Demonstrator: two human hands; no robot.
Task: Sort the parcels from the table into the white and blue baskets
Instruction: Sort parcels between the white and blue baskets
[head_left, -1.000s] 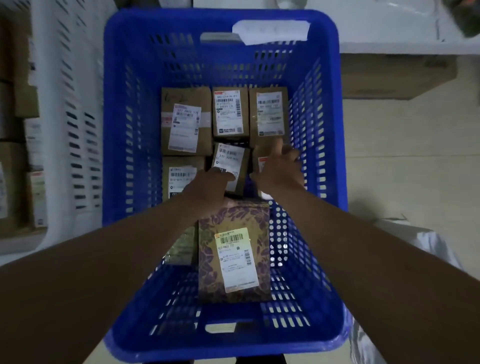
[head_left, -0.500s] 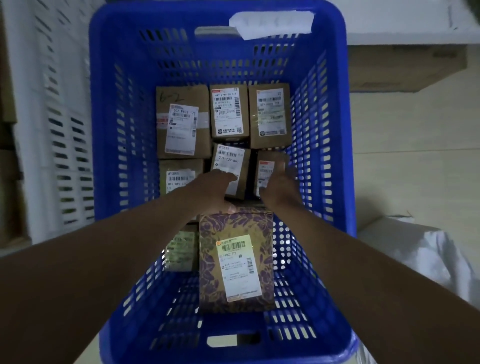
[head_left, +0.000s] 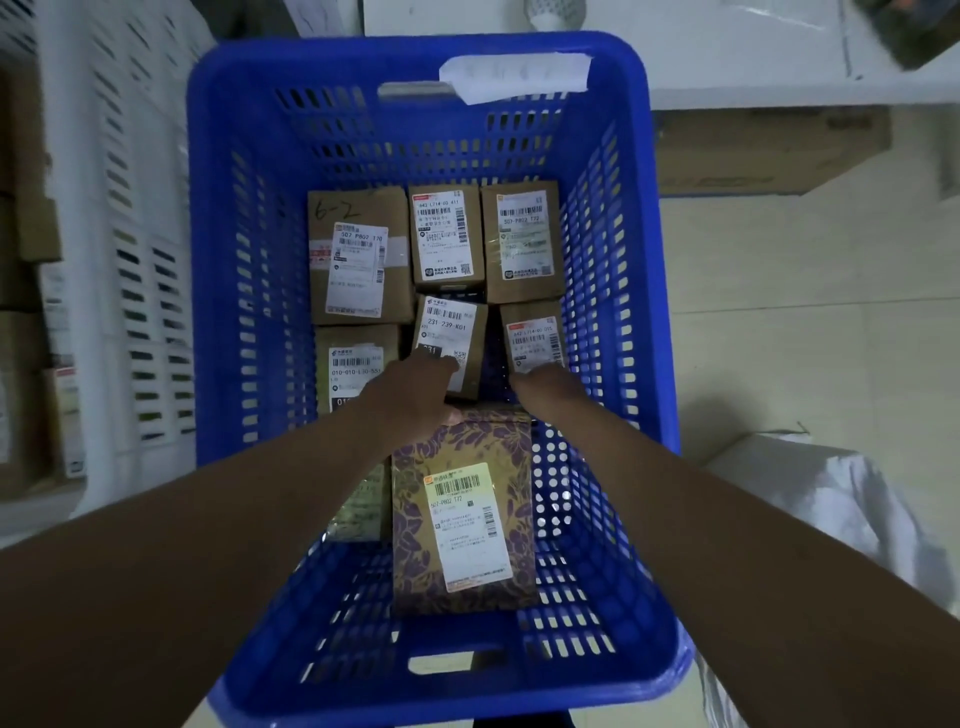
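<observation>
Blue basket (head_left: 218, 312) holding labelled parcels; left hand (head_left: 410, 395) and right hand (head_left: 545, 389) grasp the patterned parcel (head_left: 462, 509).

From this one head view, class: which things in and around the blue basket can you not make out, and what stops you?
- Fingers of the left hand and right hand: hidden behind the hands' backs, so the grip is unclear.
- Greenish parcel: partly covered by the left forearm and the purple patterned parcel.
- White basket: blurred, cut off at the left edge.
- Small label print: too small.
</observation>
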